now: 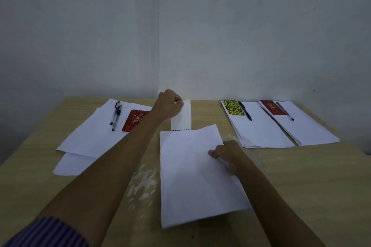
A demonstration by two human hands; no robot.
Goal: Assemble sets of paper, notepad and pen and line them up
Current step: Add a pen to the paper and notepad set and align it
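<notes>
My left hand (169,105) pinches the far end of a white spiral notepad (183,117) that lies face down just beyond a white paper sheet (192,174) in the middle of the wooden table (301,186). My right hand (226,152) grips that sheet's right edge, thumb on top. At the left, loose paper sheets (90,138) carry two pens (116,115) and a red notepad (135,120). At the right lie two sets: paper (261,130) with a yellow-black notepad (233,107) and a pen (245,113), and paper (307,126) with a red notepad (273,107) and a pen (285,110).
The table stands in a corner, with grey walls (180,26) right behind its far edge. A patch of worn, whitish surface (143,182) shows between the middle sheet and the left papers. My striped sleeve (46,232) is at the lower left.
</notes>
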